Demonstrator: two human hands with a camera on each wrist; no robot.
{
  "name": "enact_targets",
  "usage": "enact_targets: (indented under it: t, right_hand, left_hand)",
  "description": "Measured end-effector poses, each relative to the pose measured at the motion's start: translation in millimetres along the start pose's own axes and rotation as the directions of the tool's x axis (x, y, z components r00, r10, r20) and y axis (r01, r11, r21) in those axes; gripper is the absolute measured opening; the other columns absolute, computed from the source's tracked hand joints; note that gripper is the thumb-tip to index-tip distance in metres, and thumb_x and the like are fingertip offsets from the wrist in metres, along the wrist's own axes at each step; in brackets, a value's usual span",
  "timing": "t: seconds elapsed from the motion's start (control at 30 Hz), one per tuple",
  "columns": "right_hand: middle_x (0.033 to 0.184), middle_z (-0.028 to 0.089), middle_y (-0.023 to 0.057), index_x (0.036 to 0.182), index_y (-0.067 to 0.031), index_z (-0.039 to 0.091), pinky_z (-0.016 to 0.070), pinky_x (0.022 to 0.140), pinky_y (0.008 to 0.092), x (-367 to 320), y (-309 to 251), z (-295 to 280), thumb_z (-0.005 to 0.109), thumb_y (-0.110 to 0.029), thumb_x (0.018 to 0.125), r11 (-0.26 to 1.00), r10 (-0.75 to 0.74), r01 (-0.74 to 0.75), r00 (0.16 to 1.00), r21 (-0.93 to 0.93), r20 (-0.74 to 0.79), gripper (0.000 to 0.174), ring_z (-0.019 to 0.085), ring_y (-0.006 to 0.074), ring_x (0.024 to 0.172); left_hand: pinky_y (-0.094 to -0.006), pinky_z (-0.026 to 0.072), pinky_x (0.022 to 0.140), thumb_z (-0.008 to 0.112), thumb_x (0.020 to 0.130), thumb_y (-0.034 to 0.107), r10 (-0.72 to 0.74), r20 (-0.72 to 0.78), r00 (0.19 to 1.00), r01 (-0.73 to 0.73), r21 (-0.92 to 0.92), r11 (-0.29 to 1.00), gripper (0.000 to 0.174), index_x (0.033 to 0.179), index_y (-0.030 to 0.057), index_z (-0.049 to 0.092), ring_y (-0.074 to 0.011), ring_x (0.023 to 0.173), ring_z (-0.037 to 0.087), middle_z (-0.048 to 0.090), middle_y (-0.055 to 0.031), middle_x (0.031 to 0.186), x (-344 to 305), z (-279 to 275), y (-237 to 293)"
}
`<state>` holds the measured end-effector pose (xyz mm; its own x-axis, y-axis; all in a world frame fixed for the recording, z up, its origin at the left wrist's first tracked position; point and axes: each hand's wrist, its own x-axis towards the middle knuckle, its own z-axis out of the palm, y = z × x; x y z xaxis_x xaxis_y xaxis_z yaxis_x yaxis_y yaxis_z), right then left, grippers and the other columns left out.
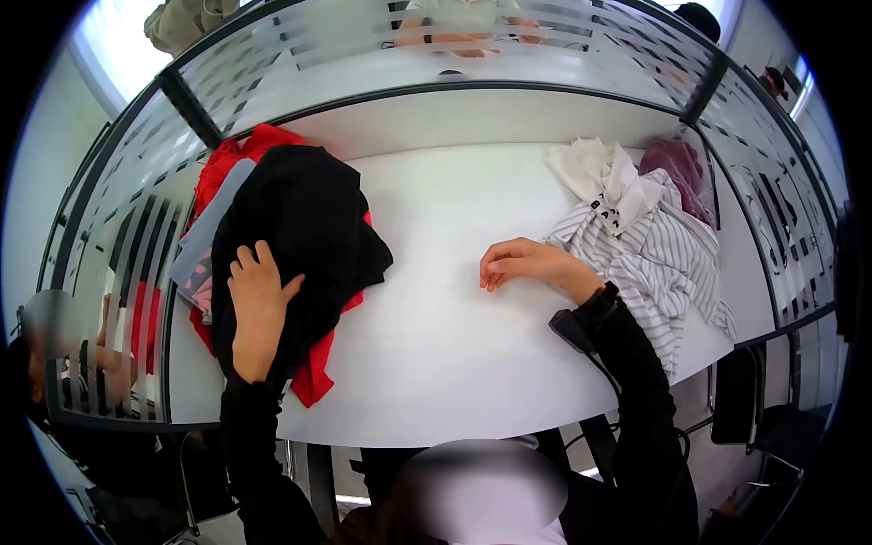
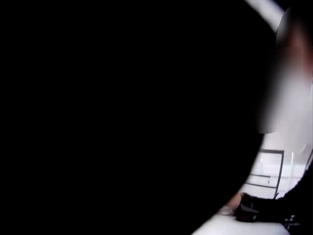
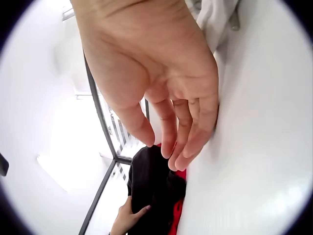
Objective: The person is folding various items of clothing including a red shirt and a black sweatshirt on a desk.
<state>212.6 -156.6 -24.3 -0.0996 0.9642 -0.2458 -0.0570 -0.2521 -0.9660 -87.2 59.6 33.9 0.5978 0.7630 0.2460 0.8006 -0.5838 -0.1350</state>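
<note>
On the left of the table, a black garment (image 1: 304, 209) lies heaped over red cloth (image 1: 313, 377) and a grey-blue cloth (image 1: 218, 209). My left hand (image 1: 256, 309) rests on the black garment, its fingers spread and fairly straight. Black fills most of the left wrist view and hides that hand there. My right hand (image 1: 536, 263) is over the middle right of the white table, palm inward and fingers loosely bent. In the right wrist view nothing lies between the fingers and thumb of the right hand (image 3: 161, 83). A striped white garment (image 1: 645, 254) lies beside its wrist.
At the back right, a white cloth with black letters (image 1: 604, 186) and a maroon bundle (image 1: 677, 173) lie by the striped garment. A dark-framed striped glass partition (image 1: 454, 86) rings the far side of the white table (image 1: 436, 363). Other people sit beyond it.
</note>
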Motion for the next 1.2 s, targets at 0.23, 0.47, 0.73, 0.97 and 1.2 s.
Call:
enact_targets:
  t: [0.23,0.47,0.73,0.97,1.2]
  right_hand:
    - [0.101,0.056,0.0113,0.106,-0.0018,0.050,0.0456,0.082,0.0286,-7.4,20.5,-6.8,0.050,-0.022,0.089,0.965,-0.072,0.089,0.994,0.247,-0.078,0.026,0.056,0.0183,0.092]
    - [0.121,0.048,0.0100,0.125,-0.0071,0.039,0.0426,0.087,0.0315,-21.7,45.8,8.1,0.052,-0.027,0.088,0.795,-0.263,0.387,0.914,0.467,-0.310,0.045,0.052,0.0185,0.105]
    - [0.116,0.048,0.0050,0.121,-0.0082,0.039,0.0445,0.080,0.0308,-24.0,53.1,-19.5,0.052,-0.017,0.087,0.746,-0.158,0.529,0.730,0.404,-0.664,0.037,0.052,0.0171,0.099]
    - [0.110,0.048,0.0055,0.120,-0.0035,0.038,0.0441,0.074,0.0290,-21.9,38.9,-7.9,0.060,-0.009,0.081,0.895,-0.077,0.356,0.715,0.268,-0.694,0.046,0.050,0.0144,0.093]
    - [0.099,0.053,0.0044,0.113,-0.0028,0.044,0.0431,0.065,0.0268,-21.6,43.0,-10.2,0.060,-0.006,0.080,0.930,-0.073,0.301,0.716,0.212,-0.694,0.038,0.052,0.0130,0.082]
  left_hand:
    - [-0.0400,0.0434,0.064,0.060,0.078,0.016,0.335,-0.437,0.835,-0.513,-0.397,0.761,0.026,0.091,-0.0033,0.049,-0.0378,0.075,0.054,0.056,-0.0194,0.081,10.9,-40.5,47.8]
    - [-0.0299,0.0416,0.064,0.052,0.087,0.035,0.201,-0.152,0.968,-0.163,-0.986,0.038,0.039,0.090,-0.0039,0.053,-0.0163,0.067,0.053,0.057,-0.0149,0.072,46.2,-54.9,149.6]
    - [-0.0293,0.0415,0.083,0.048,0.090,0.029,0.428,0.473,0.770,0.550,-0.832,-0.070,0.037,0.114,0.0016,0.042,-0.0154,0.094,0.050,0.049,-0.0077,0.105,50.4,79.4,145.0]
    - [-0.0265,0.0399,0.082,0.051,0.088,0.029,0.478,0.198,0.856,0.331,-0.920,-0.210,0.042,0.120,0.0060,0.038,-0.0134,0.094,0.047,0.047,-0.0058,0.106,43.1,81.4,134.0]
    - [-0.0263,0.0386,0.079,0.067,0.071,0.019,0.690,-0.081,0.720,0.006,-0.992,-0.123,0.076,0.136,0.0168,0.026,-0.0124,0.088,0.041,0.038,-0.0020,0.108,29.6,53.1,137.2]
